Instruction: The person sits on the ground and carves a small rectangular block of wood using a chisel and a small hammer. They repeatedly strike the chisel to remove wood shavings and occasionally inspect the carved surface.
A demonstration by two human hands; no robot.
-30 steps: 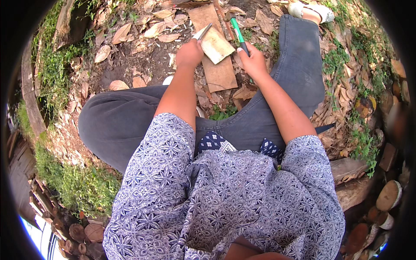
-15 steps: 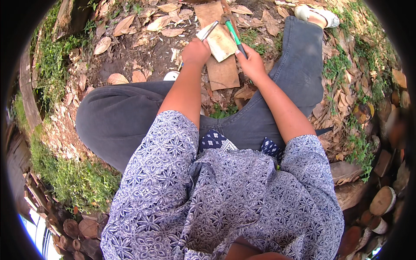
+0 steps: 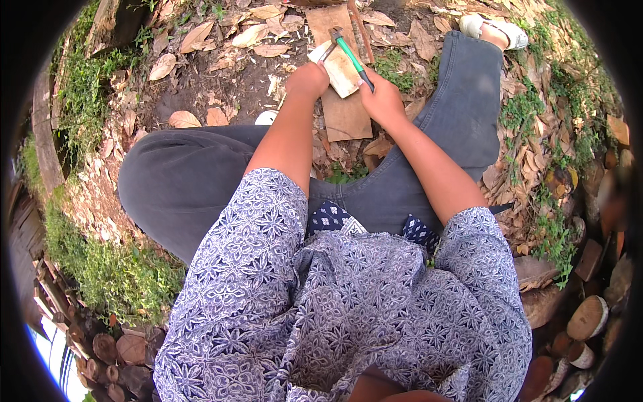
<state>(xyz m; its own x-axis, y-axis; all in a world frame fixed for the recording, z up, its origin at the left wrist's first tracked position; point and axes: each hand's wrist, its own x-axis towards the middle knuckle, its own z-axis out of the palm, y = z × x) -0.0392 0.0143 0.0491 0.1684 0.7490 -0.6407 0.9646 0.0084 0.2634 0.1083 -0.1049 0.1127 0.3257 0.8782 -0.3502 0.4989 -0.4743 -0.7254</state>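
My left hand (image 3: 309,79) is closed around a slim metal chisel-like tool (image 3: 327,52), held over a pale wooden block (image 3: 344,72). Most of the tool is hidden by the fingers. In my right hand (image 3: 383,97) is a hammer (image 3: 349,53) with a green handle and a dark grip. Its head is beside the far end of the metal tool; whether they touch I cannot tell. The block lies tilted on a flat brown board (image 3: 345,119), in front of my crossed leg.
Dry leaves (image 3: 196,37) and pale wood chips surround the board. A reddish-brown stick (image 3: 362,32) runs along its far right. My bent leg (image 3: 177,164) is at left, the other leg (image 3: 467,100) stretches right. Cut logs (image 3: 587,317) are stacked at lower right.
The hammer head has swung left to the metal tool's far end. My left hand has shifted slightly right, with the tool still in it.
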